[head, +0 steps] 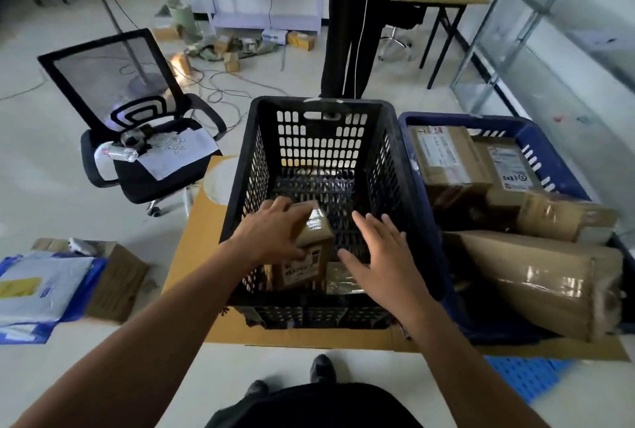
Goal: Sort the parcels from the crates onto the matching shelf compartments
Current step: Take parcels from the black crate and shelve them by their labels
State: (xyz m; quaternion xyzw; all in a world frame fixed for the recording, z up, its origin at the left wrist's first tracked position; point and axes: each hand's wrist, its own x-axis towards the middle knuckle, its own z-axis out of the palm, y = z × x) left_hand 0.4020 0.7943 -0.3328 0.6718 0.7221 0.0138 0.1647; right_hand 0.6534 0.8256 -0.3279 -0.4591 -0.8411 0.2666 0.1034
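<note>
A black perforated crate (319, 108) stands on flat cardboard in front of me. Inside it a small brown taped parcel (311, 255) with a printed label stands tilted near the front wall. My left hand (271, 231) rests on the parcel's top and left side, fingers curled around it. My right hand (381, 249) hovers just right of the parcel, fingers spread, holding nothing. Another shiny flat parcel (342, 280) lies at the crate's bottom under my right hand. To the right, a blue crate (536, 132) is heaped with several brown parcels (446, 156).
A black mesh office chair (137, 125) with papers stands at the left. Grey and blue mailer bags (41, 286) and a box lie on the floor at lower left. A person in black trousers (354, 29) stands behind the crates. A table (443, 1) and glass partition are at right.
</note>
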